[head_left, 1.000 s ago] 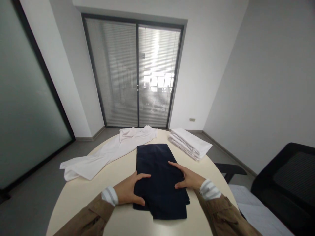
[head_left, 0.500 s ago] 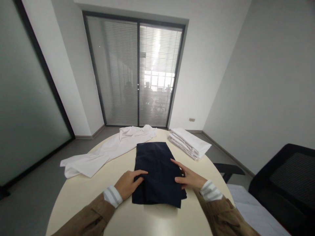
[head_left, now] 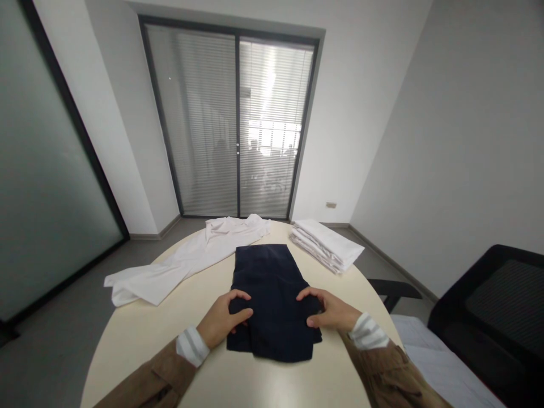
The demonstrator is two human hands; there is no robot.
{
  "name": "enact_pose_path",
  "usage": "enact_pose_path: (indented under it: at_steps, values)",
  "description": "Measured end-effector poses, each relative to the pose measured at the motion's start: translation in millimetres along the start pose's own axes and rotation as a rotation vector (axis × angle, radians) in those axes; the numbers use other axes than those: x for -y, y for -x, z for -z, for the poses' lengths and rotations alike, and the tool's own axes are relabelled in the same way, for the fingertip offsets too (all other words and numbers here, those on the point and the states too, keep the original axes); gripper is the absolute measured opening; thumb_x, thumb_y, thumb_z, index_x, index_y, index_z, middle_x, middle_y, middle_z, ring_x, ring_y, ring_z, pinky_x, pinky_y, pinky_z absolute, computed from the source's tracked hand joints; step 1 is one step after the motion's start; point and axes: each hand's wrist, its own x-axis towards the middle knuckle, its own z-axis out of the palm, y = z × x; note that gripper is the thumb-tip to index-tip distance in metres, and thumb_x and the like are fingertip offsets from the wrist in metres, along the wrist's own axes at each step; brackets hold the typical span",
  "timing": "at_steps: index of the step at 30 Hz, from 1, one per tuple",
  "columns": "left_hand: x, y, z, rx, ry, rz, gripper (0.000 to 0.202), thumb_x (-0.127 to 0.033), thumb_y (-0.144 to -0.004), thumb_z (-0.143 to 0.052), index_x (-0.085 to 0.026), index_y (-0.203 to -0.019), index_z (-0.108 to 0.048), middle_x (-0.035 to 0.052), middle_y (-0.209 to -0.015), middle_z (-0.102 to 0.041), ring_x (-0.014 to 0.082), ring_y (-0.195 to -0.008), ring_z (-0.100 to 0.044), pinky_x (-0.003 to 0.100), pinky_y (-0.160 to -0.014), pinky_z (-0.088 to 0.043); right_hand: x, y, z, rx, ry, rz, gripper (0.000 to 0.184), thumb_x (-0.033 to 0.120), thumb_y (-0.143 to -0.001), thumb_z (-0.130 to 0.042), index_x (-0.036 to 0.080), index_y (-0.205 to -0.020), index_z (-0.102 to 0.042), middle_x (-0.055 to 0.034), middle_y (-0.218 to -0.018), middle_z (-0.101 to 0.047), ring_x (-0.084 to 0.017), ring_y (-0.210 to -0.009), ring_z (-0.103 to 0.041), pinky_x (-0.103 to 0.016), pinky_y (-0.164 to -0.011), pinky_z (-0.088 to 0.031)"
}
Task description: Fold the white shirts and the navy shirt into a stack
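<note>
Both hands gather the near end of the folded dark garment on the round desk.

The left hand (head_left: 224,324) and right hand (head_left: 329,309) have drawn closer together than a second ago, and their fingers now curl over the near side edges of the dark navy garment (head_left: 272,294), each grip clamped on the cloth instead of lying flat; the bundle looks shorter and thicker, so I judge another fold has gone in. It lies mid-desk, its near edge just short of the desk (head_left: 140,340) rim. Far left sprawls a loose white garment (head_left: 178,266), its end hanging over the rim; far right sits a stack of folded white cloth (head_left: 327,245), near the rim. Bare desk lies left and near the bundle; a black chair (head_left: 493,317) stands right.
</note>
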Motion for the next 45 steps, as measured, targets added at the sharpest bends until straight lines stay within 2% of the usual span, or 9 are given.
enact_pose_path:
  at_steps: [3, 6, 11, 16, 24, 28, 31, 38, 45]
  values:
    - [-2.1, 4.9, -3.8, -0.006, 0.014, -0.005, 0.048, -0.05, -0.077, -0.066, -0.017, -0.11, -0.059, 0.0007, -0.071, -0.064, 0.0166, -0.061, -0.064, 0.02, -0.043, -0.045, 3.7, 3.0, -4.8, 0.051, 0.04, 0.028, 0.075, 0.031, -0.055, -0.091, 0.024, -0.121, -0.055, 0.0024, -0.094, -0.065, -0.012, -0.073, -0.063, -0.022, -0.061, -0.053]
    - [-3.0, 10.3, -6.7, 0.045, -0.007, 0.044, 0.05, -0.051, -0.081, -0.062, -0.018, -0.119, -0.055, -0.0028, -0.061, -0.06, 0.0131, -0.048, -0.057, 0.02, -0.039, -0.04, 5.7, 1.5, -9.1, 0.011, 0.097, 0.02, 0.064, 0.035, -0.061, -0.088, 0.023, -0.116, -0.059, 0.0044, -0.08, -0.063, -0.01, -0.063, -0.059, -0.021, -0.055, -0.051]
    - [-6.3, 15.9, -14.1, 0.021, 0.056, -0.05, 0.082, -0.025, -0.061, -0.082, -0.022, -0.133, -0.043, -0.0023, -0.078, -0.064, 0.017, -0.07, -0.063, 0.025, -0.059, -0.052, 5.8, -4.4, -9.3, -0.181, 0.109, 0.062, 0.056, 0.044, -0.067, -0.082, 0.022, -0.114, -0.058, 0.0089, -0.062, -0.05, -0.008, -0.05, -0.051, -0.022, -0.049, -0.049]
    - [-11.0, 11.8, -17.1, -0.201, 0.033, -0.143, 0.053, -0.027, -0.066, -0.075, -0.021, -0.115, -0.056, 0.003, -0.096, -0.067, 0.0222, -0.086, -0.065, 0.034, -0.076, -0.054, 8.9, -3.9, -8.8, -0.211, 0.122, 0.128, 0.074, 0.036, -0.059, -0.088, 0.027, -0.124, -0.052, 0.0047, -0.079, -0.058, -0.011, -0.061, -0.057, -0.023, -0.053, -0.048]
    - [-3.3, 5.6, -12.7, -0.292, -0.013, -0.255, 0.026, -0.032, -0.07, -0.071, -0.02, -0.091, -0.061, 0.0007, -0.086, -0.067, 0.0212, -0.082, -0.065, 0.031, -0.075, -0.053, 13.4, -6.2, -12.4, -0.348, 0.337, 0.327, 0.053, 0.038, -0.069, -0.081, 0.023, -0.117, -0.063, -0.0064, -0.116, -0.065, -0.027, -0.106, -0.061, -0.04, -0.094, -0.051]
    - [-4.4, 4.1, -15.3, -0.242, 0.164, -0.164, 0.037, -0.044, -0.077, -0.068, -0.021, -0.104, -0.055, 0.0005, -0.09, -0.062, 0.0184, -0.075, -0.064, 0.029, -0.061, -0.057, 15.0, -6.8, -17.0, -0.495, 0.273, 0.343, 0.053, 0.044, -0.075, -0.076, 0.024, -0.121, -0.059, -0.0036, -0.092, -0.066, -0.021, -0.08, -0.063, -0.035, -0.073, -0.055]
    - [-5.2, 1.9, -17.0, -0.23, 0.186, -0.186, 0.037, -0.047, -0.08, -0.065, -0.021, -0.103, -0.054, 0.0001, -0.09, -0.061, 0.0178, -0.078, -0.064, 0.03, -0.065, -0.059, 13.6, -9.2, -20.6, -0.54, 0.231, 0.35, 0.053, 0.047, -0.078, -0.072, 0.024, -0.123, -0.055, -0.0012, -0.08, -0.062, -0.017, -0.066, -0.059, -0.033, -0.065, -0.053]
    - [3.0, -1.4, -10.7, -0.245, -0.036, -0.333, 0.031, -0.029, -0.079, -0.065, -0.022, -0.107, -0.057, 0.0029, -0.105, -0.067, 0.0222, -0.099, -0.065, 0.035, -0.088, -0.056, 7.8, -10.3, -15.8, -0.471, 0.394, 0.48, 0.062, 0.039, -0.079, -0.073, 0.027, -0.134, -0.046, -0.0098, -0.131, -0.056, -0.026, -0.112, -0.06, -0.042, -0.099, -0.05]
    - [0.0, 7.4, 1.5, -0.234, -0.622, -0.339, 0.023, -0.025, -0.086, -0.062, -0.027, -0.109, -0.066, 0.0038, -0.101, -0.069, 0.0241, -0.093, -0.066, 0.036, -0.086, -0.052, 17.8, 1.6, -7.9, -0.562, 1.05, 0.58, 0.024, 0.026, -0.083, -0.065, 0.023, -0.107, -0.065, -0.011, -0.107, -0.061, -0.028, -0.101, -0.057, -0.044, -0.088, -0.048]
